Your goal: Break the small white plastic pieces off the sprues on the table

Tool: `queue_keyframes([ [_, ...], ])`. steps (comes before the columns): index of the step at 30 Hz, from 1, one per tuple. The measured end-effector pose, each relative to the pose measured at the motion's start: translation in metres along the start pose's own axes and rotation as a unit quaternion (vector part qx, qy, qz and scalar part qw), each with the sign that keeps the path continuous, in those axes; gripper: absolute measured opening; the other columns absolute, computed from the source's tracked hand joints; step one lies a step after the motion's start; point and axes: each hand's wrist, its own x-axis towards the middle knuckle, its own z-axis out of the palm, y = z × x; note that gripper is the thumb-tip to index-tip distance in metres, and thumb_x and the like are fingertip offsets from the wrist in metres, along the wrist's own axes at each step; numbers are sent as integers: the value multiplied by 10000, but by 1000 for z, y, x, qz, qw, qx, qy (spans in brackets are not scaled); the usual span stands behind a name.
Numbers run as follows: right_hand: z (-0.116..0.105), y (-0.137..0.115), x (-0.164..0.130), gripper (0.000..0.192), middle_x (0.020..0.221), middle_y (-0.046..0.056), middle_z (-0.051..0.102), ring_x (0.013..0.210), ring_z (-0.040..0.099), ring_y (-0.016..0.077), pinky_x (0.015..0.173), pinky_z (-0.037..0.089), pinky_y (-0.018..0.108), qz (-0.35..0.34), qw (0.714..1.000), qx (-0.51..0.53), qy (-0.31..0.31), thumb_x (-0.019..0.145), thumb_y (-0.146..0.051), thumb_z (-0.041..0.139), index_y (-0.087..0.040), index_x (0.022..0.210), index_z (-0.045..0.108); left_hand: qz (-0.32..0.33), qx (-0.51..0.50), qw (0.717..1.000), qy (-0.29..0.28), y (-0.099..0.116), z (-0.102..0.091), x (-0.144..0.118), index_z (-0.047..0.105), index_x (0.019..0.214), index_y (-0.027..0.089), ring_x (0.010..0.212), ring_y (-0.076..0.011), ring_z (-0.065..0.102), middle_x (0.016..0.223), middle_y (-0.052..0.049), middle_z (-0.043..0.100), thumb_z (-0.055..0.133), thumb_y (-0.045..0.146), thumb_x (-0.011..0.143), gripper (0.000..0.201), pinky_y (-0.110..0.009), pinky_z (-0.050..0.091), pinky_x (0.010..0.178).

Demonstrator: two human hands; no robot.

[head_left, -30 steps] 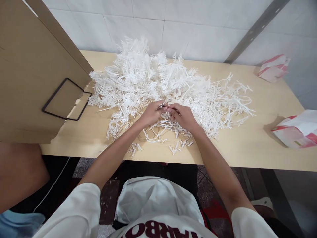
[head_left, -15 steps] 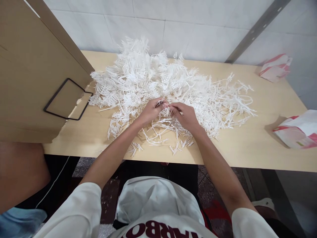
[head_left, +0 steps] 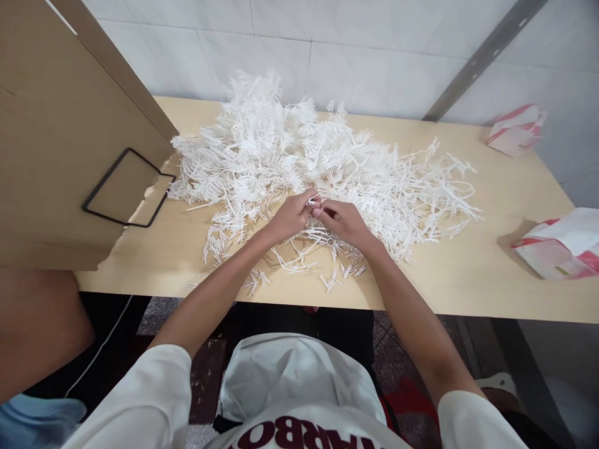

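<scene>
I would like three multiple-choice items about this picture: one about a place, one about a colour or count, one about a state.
1. Where does the cardboard box stand?
A. at the table's left end
B. at the table's right end
C. under the table

2. What colour is the pile of plastic pieces?
A. black
B. white
C. green

3. How are the two hands?
A. both flat on the bare table
B. held apart above the pile
C. close together, fingertips pinching a small piece

Answers:
1. A: the box fills the left side of the wooden table, while the red-and-white bags lie on the right.
2. B: every strand in the pile is white.
3. C: the left hand and right hand meet at the pile's near edge, their fingertips closed on a small white piece.
</scene>
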Motion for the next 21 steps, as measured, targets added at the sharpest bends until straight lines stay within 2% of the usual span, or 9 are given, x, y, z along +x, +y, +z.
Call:
queue_keyframes([
  [3,-3,0,0,390,570,-35,439,553,382,99,566,292,252,-19,999,-19,-22,925,-467,452,-199,665,564,1,18,999,-34,-2,1,-1,439,825,202,683,-148,475,744,-13,540,418,225,883,66,-261,341,643],
  [7,-1,3,0,297,581,-34,456,544,375,97,560,293,251,-30,999,-25,-12,892,-333,483,-199,631,528,-6,36,998,-50,-1,2,-2,426,809,206,670,-152,455,724,-10,524,437,166,833,48,-267,326,639],
  [9,2,4,0,230,592,-31,488,553,397,101,575,313,251,-28,999,-27,1,850,-265,500,-201,633,544,-10,36,998,-46,0,2,-3,445,818,205,662,-148,445,726,-9,532,450,203,849,31,-268,323,638],
  [11,3,4,-1,176,626,-23,540,579,439,109,600,340,253,-18,999,-19,22,824,-245,509,-202,673,588,-17,14,999,-28,0,1,-2,471,849,200,667,-145,451,742,-14,549,434,296,898,114,-268,335,651],
  [15,5,-2,0,159,699,-12,605,634,503,122,629,377,256,31,997,59,47,832,-264,507,-199,811,651,-42,-37,998,6,0,-2,0,491,868,183,744,-150,499,811,-35,583,351,525,940,375,-262,365,716],
  [18,6,-4,0,218,685,-14,589,614,487,113,602,377,251,65,991,113,31,849,-375,540,-190,803,646,-29,-28,999,-6,-1,-4,1,475,834,190,710,-150,479,767,-26,554,362,567,927,404,-271,354,684],
  [21,5,-4,1,267,674,-19,582,591,455,100,572,361,244,70,991,113,28,830,-442,591,-186,774,639,-21,-23,999,-12,-2,-2,0,468,816,196,667,-142,448,725,-14,530,395,561,919,386,-279,344,652],
])
